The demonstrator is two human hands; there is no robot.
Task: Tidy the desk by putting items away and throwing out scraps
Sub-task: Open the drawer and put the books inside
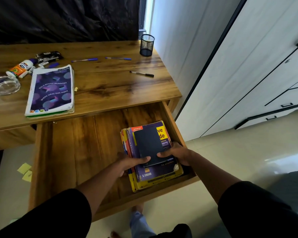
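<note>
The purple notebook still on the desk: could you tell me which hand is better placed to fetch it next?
Probably the left hand: the purple notebook lies up on its side, while the right hand sits farther right.

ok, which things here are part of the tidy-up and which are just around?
In play: hands, left and right, on book stack; open drawer; purple notebook; pens; glue bottles; mesh pen cup.
Around: glass ashtray; white cabinets.

The purple notebook point(51, 91) lying near the desk's point(110, 83) front edge is showing "BUILD BEYOND BOUNDARIES" and "WHERE IDEAS TAKE SHAPE". In the drawer's point(76, 152) right front corner, the top book of the stack point(155, 172) is showing "S. CHAND" and "R.S. AGGARWAL", its spine reading "Quantitative Aptitude".
</note>
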